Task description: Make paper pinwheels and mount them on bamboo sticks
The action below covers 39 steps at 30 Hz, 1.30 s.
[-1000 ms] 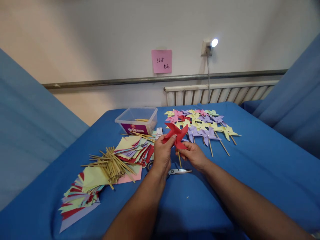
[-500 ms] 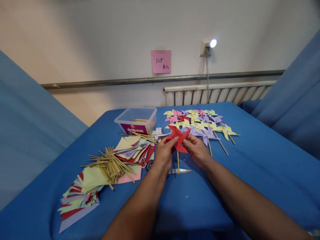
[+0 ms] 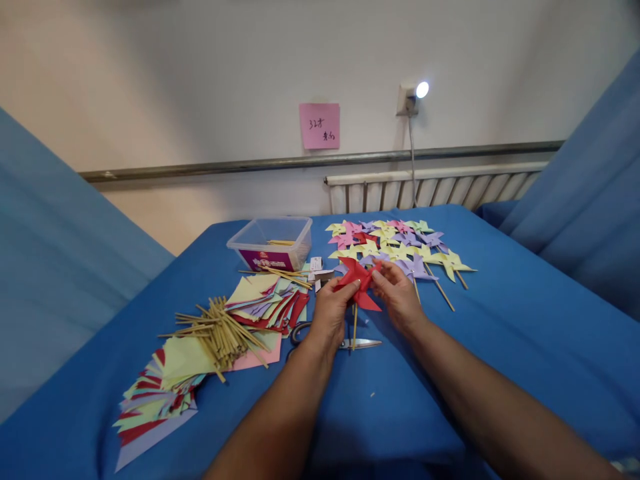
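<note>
A red paper pinwheel (image 3: 361, 285) on a thin wooden stick is held up between my two hands above the blue cloth. My left hand (image 3: 331, 308) is closed on it, the thumb pressed near its centre. With thumb and fingers, my right hand (image 3: 399, 295) pinches a blade on the right side. The stick hangs down below the pinwheel, in front of the scissors (image 3: 361, 344), whose dark handles are partly behind my left forearm. Finished pinwheels (image 3: 397, 252) in yellow, pink, purple, red and green lie in rows just beyond my hands.
A clear plastic box (image 3: 273, 240) holding some sticks stands at the back left. A heap of wooden sticks (image 3: 225, 337) lies at the left, among fanned stacks of coloured paper (image 3: 267, 300). Small white boxes (image 3: 317, 264) sit behind my left hand. Blue curtains (image 3: 65, 193) hang at both sides.
The red pinwheel has turned and tilted slightly between my hands. My right fingers have shifted up onto its right blade, while my left hand keeps its hold.
</note>
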Tool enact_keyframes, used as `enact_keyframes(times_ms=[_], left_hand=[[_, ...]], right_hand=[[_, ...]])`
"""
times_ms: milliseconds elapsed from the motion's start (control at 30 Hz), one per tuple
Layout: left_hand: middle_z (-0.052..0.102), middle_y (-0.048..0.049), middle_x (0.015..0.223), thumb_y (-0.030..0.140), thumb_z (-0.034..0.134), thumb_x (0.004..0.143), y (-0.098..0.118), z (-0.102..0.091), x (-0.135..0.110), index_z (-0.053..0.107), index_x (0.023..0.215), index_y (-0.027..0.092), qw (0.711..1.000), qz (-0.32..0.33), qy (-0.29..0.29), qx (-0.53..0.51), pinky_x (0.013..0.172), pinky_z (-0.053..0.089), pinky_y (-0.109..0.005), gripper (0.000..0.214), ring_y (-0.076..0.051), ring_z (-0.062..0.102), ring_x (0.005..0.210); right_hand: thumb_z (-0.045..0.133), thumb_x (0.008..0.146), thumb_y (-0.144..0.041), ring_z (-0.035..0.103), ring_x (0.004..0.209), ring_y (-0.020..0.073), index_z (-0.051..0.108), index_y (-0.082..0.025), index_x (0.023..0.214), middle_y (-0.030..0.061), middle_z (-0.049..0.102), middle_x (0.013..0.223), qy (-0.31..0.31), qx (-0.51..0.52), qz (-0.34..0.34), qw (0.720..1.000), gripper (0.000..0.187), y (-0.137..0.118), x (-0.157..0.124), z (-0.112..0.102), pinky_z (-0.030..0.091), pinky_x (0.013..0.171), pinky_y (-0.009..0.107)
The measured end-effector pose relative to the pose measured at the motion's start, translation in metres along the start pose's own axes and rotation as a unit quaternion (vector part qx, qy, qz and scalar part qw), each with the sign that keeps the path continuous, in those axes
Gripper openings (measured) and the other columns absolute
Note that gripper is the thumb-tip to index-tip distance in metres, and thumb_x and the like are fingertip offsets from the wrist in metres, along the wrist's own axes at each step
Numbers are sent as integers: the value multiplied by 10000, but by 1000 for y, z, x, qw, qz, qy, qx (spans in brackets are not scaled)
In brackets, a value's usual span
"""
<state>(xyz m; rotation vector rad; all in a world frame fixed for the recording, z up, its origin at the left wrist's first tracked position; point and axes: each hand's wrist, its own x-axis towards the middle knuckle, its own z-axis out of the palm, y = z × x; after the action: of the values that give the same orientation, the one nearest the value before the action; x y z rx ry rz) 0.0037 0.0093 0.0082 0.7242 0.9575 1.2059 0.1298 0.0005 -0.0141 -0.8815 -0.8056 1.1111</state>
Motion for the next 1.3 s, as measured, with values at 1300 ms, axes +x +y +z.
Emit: enact_keyframes(times_ms=[1300], left_hand=[[649,-14,653,236,797,544,6,-4,2,653,726,137,1000,-26,-9,13,595,439,-237,252,-113,577,573]], right_hand=[[785,643,-392,645,772,184,463,-252,1234,48,668,1010,-83,-140,-10,987,688,1,-8,5,523,722,351]])
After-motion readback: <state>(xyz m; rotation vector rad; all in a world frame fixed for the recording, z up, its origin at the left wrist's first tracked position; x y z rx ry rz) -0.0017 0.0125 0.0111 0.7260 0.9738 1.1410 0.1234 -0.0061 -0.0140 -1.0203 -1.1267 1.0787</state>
